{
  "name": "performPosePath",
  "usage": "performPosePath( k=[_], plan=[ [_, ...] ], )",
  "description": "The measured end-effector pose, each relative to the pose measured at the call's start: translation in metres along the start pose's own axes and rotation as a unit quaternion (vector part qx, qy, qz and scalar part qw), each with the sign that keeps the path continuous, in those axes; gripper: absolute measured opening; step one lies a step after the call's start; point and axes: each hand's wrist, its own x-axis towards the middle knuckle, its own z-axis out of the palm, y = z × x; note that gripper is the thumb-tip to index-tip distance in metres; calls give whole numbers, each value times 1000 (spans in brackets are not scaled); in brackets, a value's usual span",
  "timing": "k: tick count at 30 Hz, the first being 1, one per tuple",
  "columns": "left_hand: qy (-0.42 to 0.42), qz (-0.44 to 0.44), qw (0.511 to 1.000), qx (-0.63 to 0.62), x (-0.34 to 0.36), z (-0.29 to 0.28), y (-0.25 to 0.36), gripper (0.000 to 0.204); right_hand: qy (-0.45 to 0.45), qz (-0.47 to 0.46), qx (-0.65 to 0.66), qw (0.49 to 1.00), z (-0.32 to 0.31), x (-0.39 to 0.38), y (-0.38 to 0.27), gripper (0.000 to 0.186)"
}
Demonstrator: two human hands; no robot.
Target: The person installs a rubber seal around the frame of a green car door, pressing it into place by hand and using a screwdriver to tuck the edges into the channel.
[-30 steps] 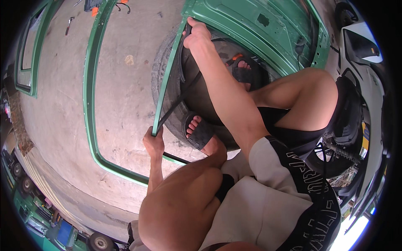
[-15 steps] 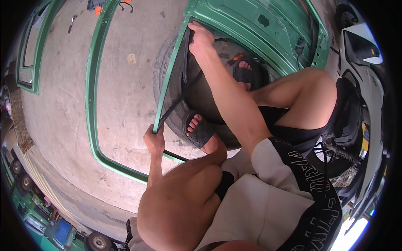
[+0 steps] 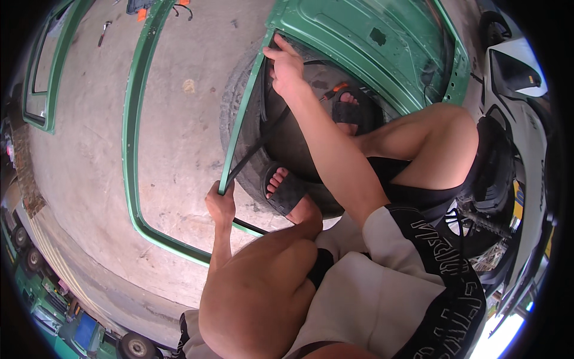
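Observation:
A green door with a thin window frame rests over a large black tire. A long black rubber strip runs along and inside the frame. My right hand grips the upper part of the frame at the strip, thumb and fingers bent round them. My left hand holds the frame's lower corner where the strip meets it. My two sandaled feet are inside the tire's ring, and a small orange-and-black tool lies by the far one.
Another green frame lies left on the concrete floor, with a smaller windowed one beyond. A hammer-like tool and a case lie at the top. A white motorcycle stands at right, green vehicles at lower left.
My right hand has slid a little down the frame edge, away from the upper corner, toward me. My left hand stays at the lower corner, nearly unmoved.

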Motion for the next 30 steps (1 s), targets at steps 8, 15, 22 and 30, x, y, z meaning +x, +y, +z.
performPosePath(
  k=[8, 15, 22, 30],
  plan=[
    [7, 11, 1000, -7, 0, 3, -1, 35, -84, -130, -227, 961, -22, -11, 11, 67],
    [2, 16, 1000, 4, 2, 4, 2, 35, -50, -221, -364, 903, -22, -3, 18, 64],
    [2, 4, 1000, 6, 1, 2, 3, 36, -1, -180, -158, 971, -8, -12, 27, 44],
    [-2, -11, 1000, -10, -2, -1, 11, 36, 35, -150, -45, 987, -2, -1, 29, 31]
  ],
)
